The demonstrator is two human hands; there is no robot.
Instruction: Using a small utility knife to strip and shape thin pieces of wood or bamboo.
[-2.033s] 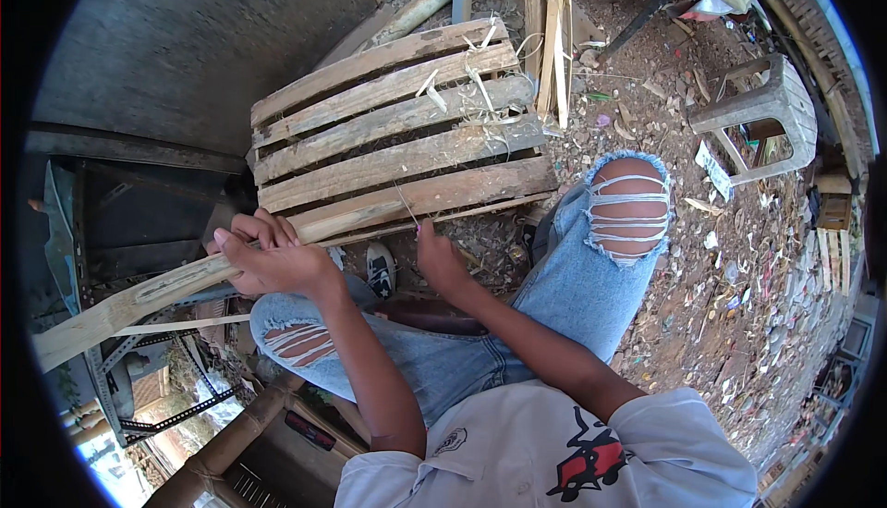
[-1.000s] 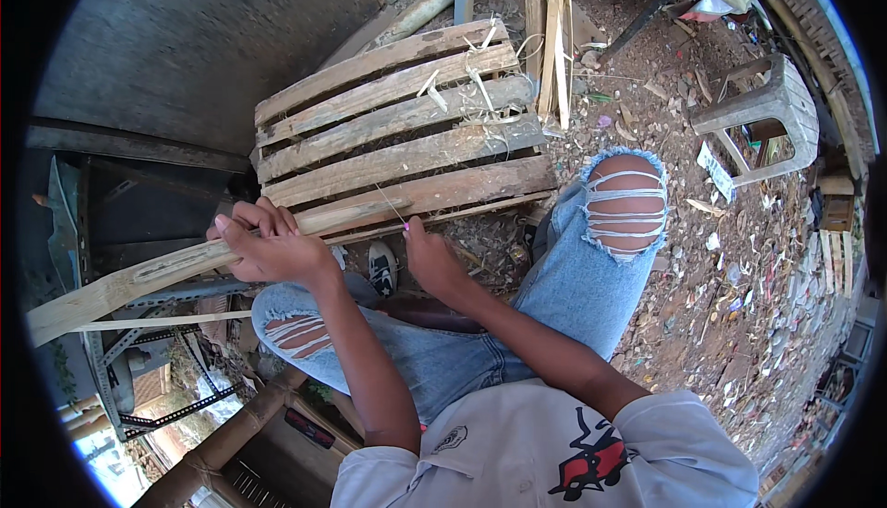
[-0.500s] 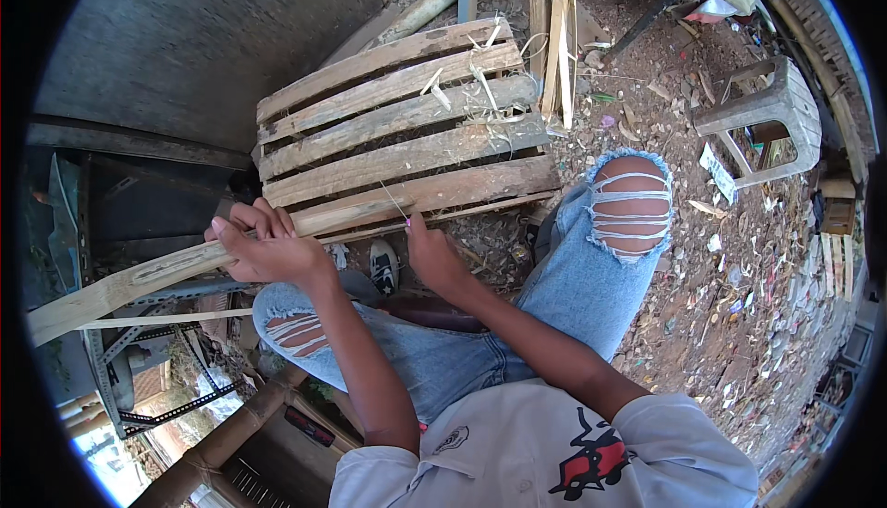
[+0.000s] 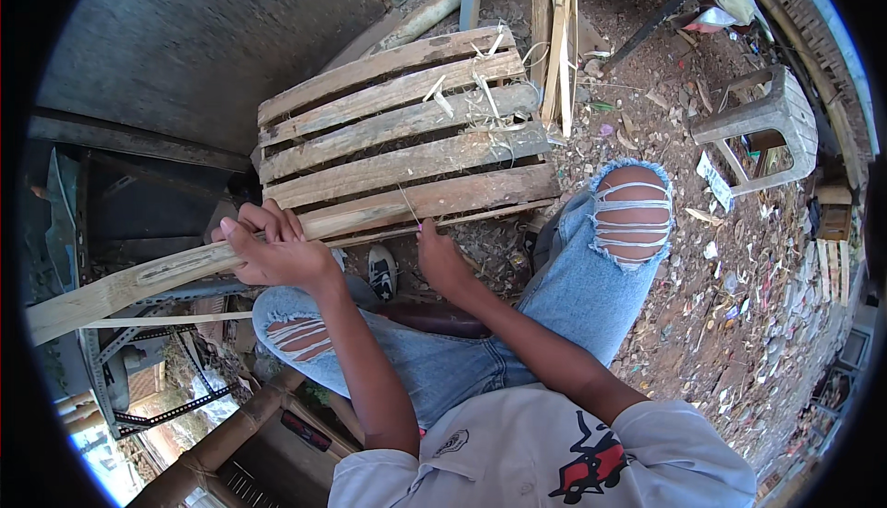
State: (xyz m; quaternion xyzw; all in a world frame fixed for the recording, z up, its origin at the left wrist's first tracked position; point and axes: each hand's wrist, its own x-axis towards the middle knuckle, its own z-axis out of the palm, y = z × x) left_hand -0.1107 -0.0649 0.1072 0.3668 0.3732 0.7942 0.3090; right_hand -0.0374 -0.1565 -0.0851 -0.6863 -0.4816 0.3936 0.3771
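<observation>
Printed sheet (image 4: 715, 182) noted well right of the right hand (image 4: 442, 258), lettering too small to read. Right hand is clenched on a thin blade (image 4: 407, 201), handle hidden; left hand (image 4: 277, 249) grips a wooden strip (image 4: 171, 270) extending to both sides of it, leftmost end cut off.

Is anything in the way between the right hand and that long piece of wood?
Nothing visible blocks the right hand. Only the thin blade it holds lies between it and the long piece of wood, near the wood's right end; I can't tell whether they touch.
</observation>
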